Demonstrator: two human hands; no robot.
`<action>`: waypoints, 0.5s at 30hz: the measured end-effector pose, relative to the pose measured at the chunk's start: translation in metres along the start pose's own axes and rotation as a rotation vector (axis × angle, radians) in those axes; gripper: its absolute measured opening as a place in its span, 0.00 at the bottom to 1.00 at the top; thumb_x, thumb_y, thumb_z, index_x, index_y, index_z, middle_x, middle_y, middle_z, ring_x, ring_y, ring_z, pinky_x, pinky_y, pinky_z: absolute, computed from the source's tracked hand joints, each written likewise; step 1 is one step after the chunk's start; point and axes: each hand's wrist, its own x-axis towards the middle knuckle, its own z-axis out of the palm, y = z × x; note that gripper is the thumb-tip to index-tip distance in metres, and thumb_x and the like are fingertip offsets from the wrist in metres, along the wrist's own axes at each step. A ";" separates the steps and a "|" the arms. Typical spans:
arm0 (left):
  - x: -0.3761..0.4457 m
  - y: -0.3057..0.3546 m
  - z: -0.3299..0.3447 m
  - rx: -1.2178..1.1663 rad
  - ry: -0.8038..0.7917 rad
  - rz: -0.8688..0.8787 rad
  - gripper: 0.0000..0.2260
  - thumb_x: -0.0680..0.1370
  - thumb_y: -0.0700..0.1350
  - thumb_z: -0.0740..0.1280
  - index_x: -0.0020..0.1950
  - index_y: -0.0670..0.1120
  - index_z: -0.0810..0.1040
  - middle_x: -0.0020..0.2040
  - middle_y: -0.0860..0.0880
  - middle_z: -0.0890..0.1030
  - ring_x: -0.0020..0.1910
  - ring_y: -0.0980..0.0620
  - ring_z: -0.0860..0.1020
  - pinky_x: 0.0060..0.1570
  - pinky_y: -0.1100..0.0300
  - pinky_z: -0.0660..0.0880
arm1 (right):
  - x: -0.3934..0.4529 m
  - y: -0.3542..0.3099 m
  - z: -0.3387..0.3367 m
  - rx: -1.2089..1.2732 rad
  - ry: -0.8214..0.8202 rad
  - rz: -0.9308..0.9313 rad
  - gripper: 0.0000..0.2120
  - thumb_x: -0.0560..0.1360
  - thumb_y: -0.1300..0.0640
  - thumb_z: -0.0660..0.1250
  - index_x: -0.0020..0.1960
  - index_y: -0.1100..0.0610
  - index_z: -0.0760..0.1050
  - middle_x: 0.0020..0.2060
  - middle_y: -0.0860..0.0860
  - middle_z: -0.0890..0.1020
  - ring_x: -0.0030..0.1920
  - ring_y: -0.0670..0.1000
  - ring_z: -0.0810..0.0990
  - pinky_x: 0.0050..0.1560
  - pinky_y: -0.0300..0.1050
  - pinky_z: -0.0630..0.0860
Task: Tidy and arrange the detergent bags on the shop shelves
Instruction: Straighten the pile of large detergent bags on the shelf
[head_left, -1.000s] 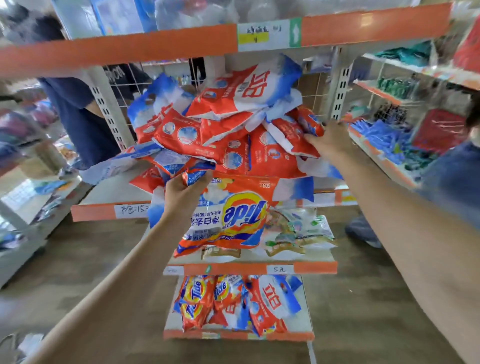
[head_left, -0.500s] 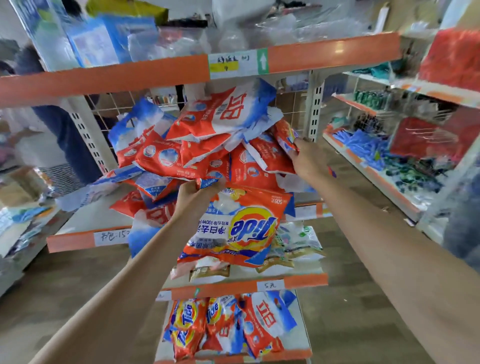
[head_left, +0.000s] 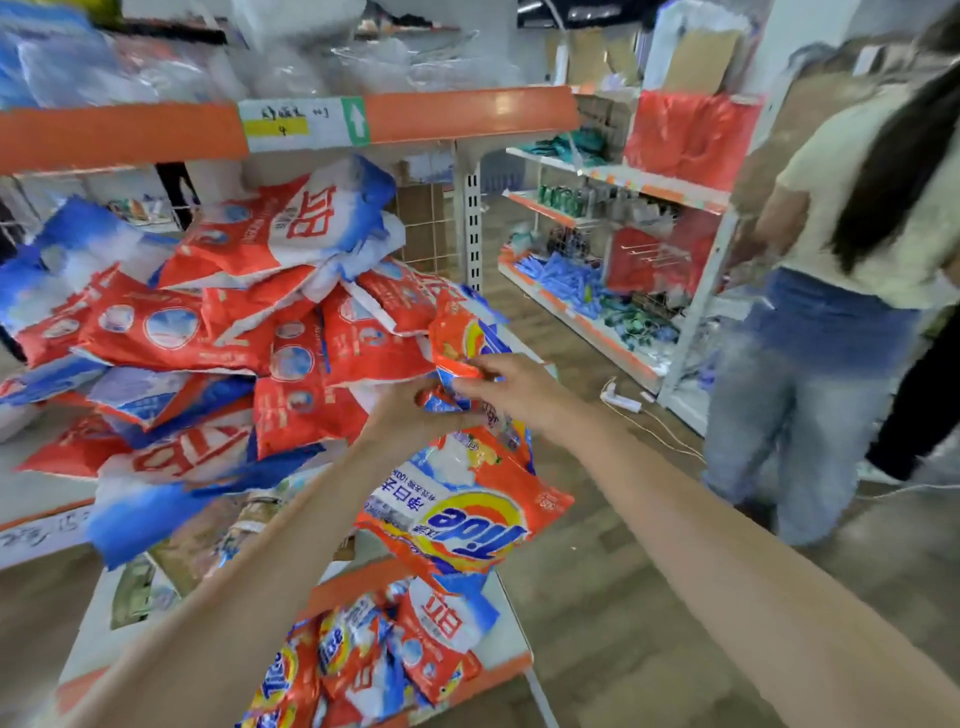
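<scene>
Head view: the left hand grips the top of a large Tide bag, fingers curled round it, and the bag hangs upside down off the front right corner of the middle shelf. The right hand pinches a second, smaller orange bag at the right end of the heap of red bags. A second ago that hand was higher, pressed against the right side of the heap; it has since come down beside the left hand, so both grips now meet at the heap's front right corner. The camera has also swung right, bringing a person in jeans into view by the neighbouring rack.

The heap sprawls across the middle shelf, some bags overhanging its front edge. More bags lie on the bottom shelf.

I judge the person is pulling the orange bags out from among the red ones to sort them by brand. The heap looks loose, so a tug at its corner could send bags sliding off the front edge.
</scene>
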 end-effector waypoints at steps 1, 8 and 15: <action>-0.003 -0.003 0.004 0.065 0.010 0.010 0.11 0.67 0.48 0.78 0.45 0.53 0.80 0.40 0.58 0.81 0.39 0.62 0.77 0.35 0.74 0.71 | -0.003 -0.003 0.001 0.052 0.010 -0.007 0.15 0.75 0.53 0.68 0.59 0.58 0.78 0.54 0.58 0.81 0.52 0.52 0.79 0.57 0.47 0.72; -0.023 -0.029 0.014 0.231 0.307 0.000 0.07 0.74 0.45 0.69 0.38 0.53 0.73 0.28 0.56 0.74 0.26 0.58 0.71 0.28 0.61 0.63 | -0.006 -0.007 0.021 0.111 -0.141 -0.027 0.14 0.72 0.54 0.71 0.58 0.52 0.81 0.54 0.49 0.83 0.56 0.47 0.79 0.58 0.45 0.73; -0.056 -0.064 -0.014 0.215 0.091 -0.072 0.11 0.74 0.43 0.71 0.33 0.47 0.74 0.27 0.55 0.74 0.25 0.56 0.73 0.29 0.60 0.69 | 0.001 0.044 0.039 0.516 0.220 0.163 0.13 0.68 0.62 0.69 0.52 0.58 0.73 0.46 0.52 0.79 0.42 0.39 0.76 0.40 0.30 0.69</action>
